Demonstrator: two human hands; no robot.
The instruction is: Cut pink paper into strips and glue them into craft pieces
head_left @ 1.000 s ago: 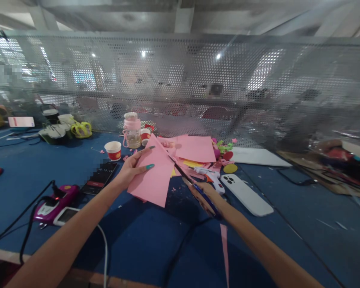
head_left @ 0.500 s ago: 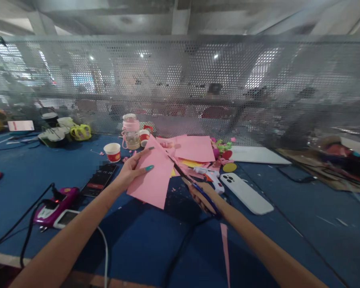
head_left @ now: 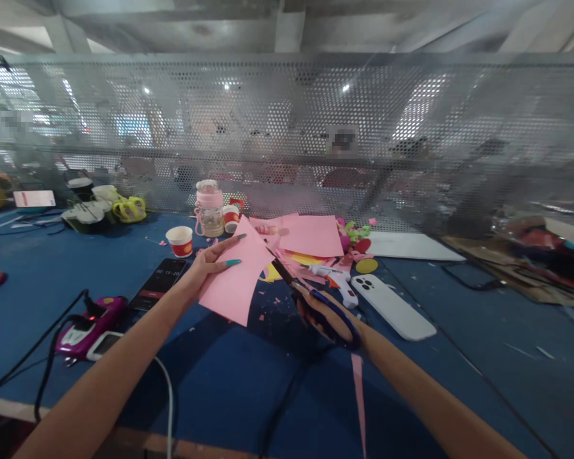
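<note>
My left hand (head_left: 209,264) grips a sheet of pink paper (head_left: 242,275), thumb and forefinger lying over its face. Dark blue scissors (head_left: 332,312) sit in my right hand (head_left: 318,313), their blades pointing up and left to the paper's right edge. The tips reach that edge near its upper part; whether the paper lies between the blades I cannot tell. Behind, more pink sheets (head_left: 313,236) lie over yellow pieces and scraps. A white and orange glue gun (head_left: 337,280) rests just beyond my right hand.
A white phone (head_left: 395,307) lies to the right, a black phone (head_left: 160,280) to the left. Paper cup (head_left: 180,241) and pink-lidded bottle (head_left: 209,207) stand at the back, before a perforated metal screen (head_left: 268,127). A purple power strip (head_left: 90,325) with cables lies front left.
The paper's lower part has swung slightly left, away from the scissors. The scissors have turned in my right hand, so their handle loops show wider.
</note>
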